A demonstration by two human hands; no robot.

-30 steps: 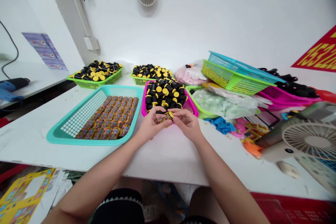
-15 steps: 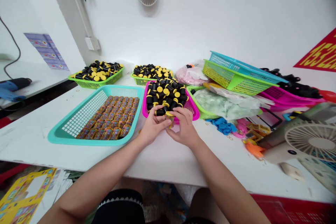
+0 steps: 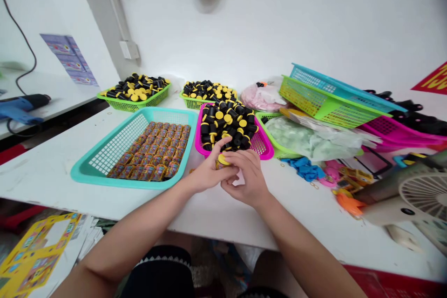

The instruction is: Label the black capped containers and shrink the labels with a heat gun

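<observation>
A small canister with a yellow lid (image 3: 222,160) is between my two hands, just in front of the magenta basket (image 3: 260,148). My left hand (image 3: 209,170) grips its side, with the index finger raised along the lid. The fingers of my right hand (image 3: 246,174) curl against it from the other side, hiding most of its body. Behind my hands, the magenta basket holds a heap of black canisters (image 3: 228,125) with yellow lids. To the left, a turquoise basket (image 3: 94,178) contains rows of canisters in printed wrappers (image 3: 153,151).
Two green baskets (image 3: 134,104) of black and yellow canisters stand at the back. On the right are stacked baskets (image 3: 324,100), a clear bag (image 3: 296,137), blue pieces (image 3: 304,168) and a fan (image 3: 426,193). A blue heat gun (image 3: 21,108) lies far left.
My view has shifted, so the baskets sit farther right in the picture. My left index finger has lifted, and the canister's yellow lid shows more clearly between my hands.
</observation>
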